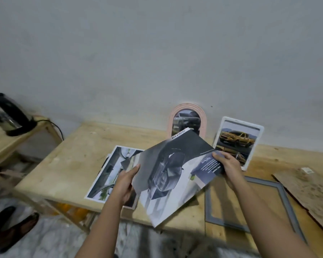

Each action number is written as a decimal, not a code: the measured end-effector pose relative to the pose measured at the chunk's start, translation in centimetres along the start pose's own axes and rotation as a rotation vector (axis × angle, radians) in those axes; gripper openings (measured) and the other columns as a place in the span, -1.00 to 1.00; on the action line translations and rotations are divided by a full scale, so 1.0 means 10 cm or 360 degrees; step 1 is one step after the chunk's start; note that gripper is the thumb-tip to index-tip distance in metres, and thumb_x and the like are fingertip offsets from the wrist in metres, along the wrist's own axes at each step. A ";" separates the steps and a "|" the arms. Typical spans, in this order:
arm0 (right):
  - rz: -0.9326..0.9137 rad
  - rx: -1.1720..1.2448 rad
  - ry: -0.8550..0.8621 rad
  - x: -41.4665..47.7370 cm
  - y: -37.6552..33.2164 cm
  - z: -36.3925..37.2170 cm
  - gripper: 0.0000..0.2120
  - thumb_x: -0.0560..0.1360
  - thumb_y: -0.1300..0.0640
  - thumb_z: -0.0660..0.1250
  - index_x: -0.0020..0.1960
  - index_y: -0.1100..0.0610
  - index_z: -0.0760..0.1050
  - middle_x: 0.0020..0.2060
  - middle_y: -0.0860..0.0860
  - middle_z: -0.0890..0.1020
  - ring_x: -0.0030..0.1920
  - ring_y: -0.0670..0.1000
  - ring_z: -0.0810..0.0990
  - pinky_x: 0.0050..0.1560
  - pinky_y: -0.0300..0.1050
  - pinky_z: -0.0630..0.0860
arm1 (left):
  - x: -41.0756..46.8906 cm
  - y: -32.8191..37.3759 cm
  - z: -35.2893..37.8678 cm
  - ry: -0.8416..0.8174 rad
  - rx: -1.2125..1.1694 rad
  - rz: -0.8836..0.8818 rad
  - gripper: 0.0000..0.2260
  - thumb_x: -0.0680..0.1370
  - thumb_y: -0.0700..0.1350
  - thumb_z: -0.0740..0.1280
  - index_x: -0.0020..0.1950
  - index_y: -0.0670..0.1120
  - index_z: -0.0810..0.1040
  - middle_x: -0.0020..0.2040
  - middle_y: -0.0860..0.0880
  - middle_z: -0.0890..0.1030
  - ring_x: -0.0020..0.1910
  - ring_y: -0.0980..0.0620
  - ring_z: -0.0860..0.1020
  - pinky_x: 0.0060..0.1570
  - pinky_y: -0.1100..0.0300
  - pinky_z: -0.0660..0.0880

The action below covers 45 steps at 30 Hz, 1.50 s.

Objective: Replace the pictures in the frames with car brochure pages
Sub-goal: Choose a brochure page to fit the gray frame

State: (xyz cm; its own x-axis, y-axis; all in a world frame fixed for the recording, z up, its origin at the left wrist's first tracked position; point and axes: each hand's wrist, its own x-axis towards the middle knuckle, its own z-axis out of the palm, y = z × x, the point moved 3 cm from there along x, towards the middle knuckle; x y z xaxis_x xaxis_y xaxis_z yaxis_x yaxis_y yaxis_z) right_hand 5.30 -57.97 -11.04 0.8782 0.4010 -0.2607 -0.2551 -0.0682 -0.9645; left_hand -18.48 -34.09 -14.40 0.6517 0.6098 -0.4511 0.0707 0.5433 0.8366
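I hold a large car brochure page with a dark car on it, tilted above the wooden table. My left hand grips its left edge and my right hand grips its right edge. More brochure pages lie flat beneath it on the left. A pink arched frame leans on the wall with a car picture inside. Beside it leans a white frame holding a yellow car picture. An empty grey frame lies flat at my right.
A brown backing board lies at the far right. A steel kettle with a black cord stands on a wooden side shelf at the left. Dark shoes sit on the floor below.
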 end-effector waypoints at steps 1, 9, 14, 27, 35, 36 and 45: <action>0.0037 0.0155 -0.0007 0.04 0.00 0.21 -0.82 0.46 0.18 0.39 0.06 0.16 0.55 -0.02 0.15 0.63 -0.07 0.08 0.60 -0.06 -0.06 0.56 | 0.03 0.05 -0.12 0.0052 -0.0022 0.0004 -0.69 0.54 -0.10 0.33 0.20 -0.25 0.53 0.07 -0.23 0.64 0.06 -0.20 0.60 0.14 -0.08 0.50; 0.0331 0.0211 -0.0426 0.00 0.22 2.28 -0.93 0.52 0.34 0.25 -0.10 0.22 0.48 -0.41 0.03 0.61 -0.59 -0.12 0.49 -0.62 -0.33 0.37 | 0.42 0.64 -1.34 0.0251 -0.0297 0.0036 -0.71 0.56 -0.16 0.30 0.23 -0.26 0.51 0.07 -0.24 0.63 -0.02 -0.12 0.64 -0.25 0.17 0.59; 0.0509 -0.0324 -0.0594 0.01 0.52 3.59 -0.87 0.46 0.45 0.26 -0.05 0.29 0.46 -0.35 0.13 0.54 -0.45 0.01 0.52 -0.49 -0.22 0.48 | 0.70 0.98 -2.44 0.0562 0.0019 0.0123 -0.69 0.49 -0.23 0.39 0.20 -0.27 0.49 0.03 -0.22 0.61 -0.04 -0.07 0.62 -0.26 0.26 0.56; 0.0194 -0.1133 -0.0525 0.08 1.13 5.42 -0.80 0.42 0.29 0.38 -0.01 0.14 0.42 -0.14 0.08 0.55 -0.12 0.15 0.57 -0.01 0.11 0.58 | 0.85 1.05 -3.96 0.1204 0.0702 0.0230 -0.43 0.32 -0.33 0.51 0.26 -0.26 0.36 0.19 -0.21 0.48 0.19 -0.19 0.46 0.03 0.17 0.39; -0.0162 -0.1319 -0.0519 0.12 1.32 5.62 -0.81 0.44 0.35 0.29 0.02 0.23 0.36 -0.17 0.16 0.52 -0.22 0.11 0.43 -0.33 -0.12 0.32 | 1.06 1.03 -4.21 0.1194 0.1360 0.0196 -0.34 0.30 -0.15 0.57 0.30 -0.24 0.37 0.27 -0.22 0.40 0.27 -0.22 0.36 0.16 -0.04 0.38; -0.0260 -0.1423 -0.0553 0.12 1.36 5.64 -0.85 0.45 0.35 0.25 -0.02 0.20 0.34 -0.16 0.15 0.50 -0.19 0.12 0.42 -0.35 -0.18 0.28 | 1.08 1.01 -4.21 0.1211 0.1532 0.0211 -0.36 0.32 -0.10 0.55 0.30 -0.24 0.39 0.28 -0.22 0.40 0.30 -0.23 0.33 0.18 -0.07 0.35; -0.0592 -0.2060 -0.0878 -0.12 1.84 5.63 -0.50 0.59 0.13 0.12 0.48 0.23 0.13 0.49 0.18 0.13 0.50 0.16 0.08 0.46 -0.03 0.12 | 1.28 0.74 -3.96 0.0519 0.2194 0.0428 -0.37 0.52 0.22 -0.08 0.48 -0.10 0.23 0.52 -0.16 0.15 0.51 -0.19 0.03 0.43 -0.13 0.04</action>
State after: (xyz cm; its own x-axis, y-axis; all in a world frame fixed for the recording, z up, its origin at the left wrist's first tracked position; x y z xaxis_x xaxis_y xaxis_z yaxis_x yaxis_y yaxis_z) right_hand -23.20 -8.22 -26.06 0.4706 0.8517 -0.2306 0.7459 -0.5236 -0.4116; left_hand -39.47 0.58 -26.31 0.5773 0.8067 -0.1262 0.7581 -0.4722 0.4498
